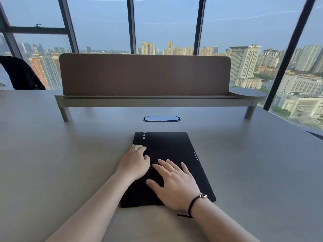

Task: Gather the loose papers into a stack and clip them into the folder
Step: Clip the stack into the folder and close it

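One black folder (172,154) on one desk (52,154). Two hands: left hand (135,163), right hand (174,186). One ring, one bracelet. Three pale dots on folder, possibly holes.

Both forearms bare, reaching fwd, converging toward centre. L hand (134,165) knuckles up, fingers curled under, ring on one finger. R hand (174,184) palm down, flat, fingers spread, thumb out to the left; dark cord bracelet at R wrist.
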Motion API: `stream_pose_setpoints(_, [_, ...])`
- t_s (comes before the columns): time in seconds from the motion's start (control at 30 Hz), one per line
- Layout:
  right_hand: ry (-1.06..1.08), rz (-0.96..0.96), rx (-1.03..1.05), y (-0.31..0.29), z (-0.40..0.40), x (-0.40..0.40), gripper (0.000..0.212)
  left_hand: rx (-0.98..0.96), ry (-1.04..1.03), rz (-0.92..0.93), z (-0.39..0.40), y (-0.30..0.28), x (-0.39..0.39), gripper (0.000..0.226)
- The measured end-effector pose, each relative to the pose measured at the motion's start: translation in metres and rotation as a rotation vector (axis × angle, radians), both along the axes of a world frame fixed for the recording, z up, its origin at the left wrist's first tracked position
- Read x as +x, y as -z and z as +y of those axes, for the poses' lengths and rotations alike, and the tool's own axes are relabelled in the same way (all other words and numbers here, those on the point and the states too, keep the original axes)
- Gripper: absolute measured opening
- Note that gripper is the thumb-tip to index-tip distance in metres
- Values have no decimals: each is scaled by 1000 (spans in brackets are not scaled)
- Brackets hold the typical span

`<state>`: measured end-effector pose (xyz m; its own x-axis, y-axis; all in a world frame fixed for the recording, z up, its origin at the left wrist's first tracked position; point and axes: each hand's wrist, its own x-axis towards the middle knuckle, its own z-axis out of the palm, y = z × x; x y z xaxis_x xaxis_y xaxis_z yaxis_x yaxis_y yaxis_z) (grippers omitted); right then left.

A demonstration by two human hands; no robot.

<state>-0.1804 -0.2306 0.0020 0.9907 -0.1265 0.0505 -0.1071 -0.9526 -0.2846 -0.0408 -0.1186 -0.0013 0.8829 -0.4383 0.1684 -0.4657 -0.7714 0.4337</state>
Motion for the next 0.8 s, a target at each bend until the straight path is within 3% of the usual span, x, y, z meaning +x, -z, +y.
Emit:
stream_pose_setpoints(0.1, [29,-2,2,-1,-20,1,67,40,86,96,-16,1,-7,54])
stream_pose_setpoints(0.23, [142,1,-12,-5,-64,-6,64,42,125,75,-65,0,-23,51])
stream_pose_setpoints(0.57, [430,-8,-17,-6,-233,-43,59,-41,257,101,-259,-2,-62,58])
stream_pose_setpoints(0.8, [540,-11,13,-4,-357,-68,59,-81,317,139,-384,-3,-90,50])
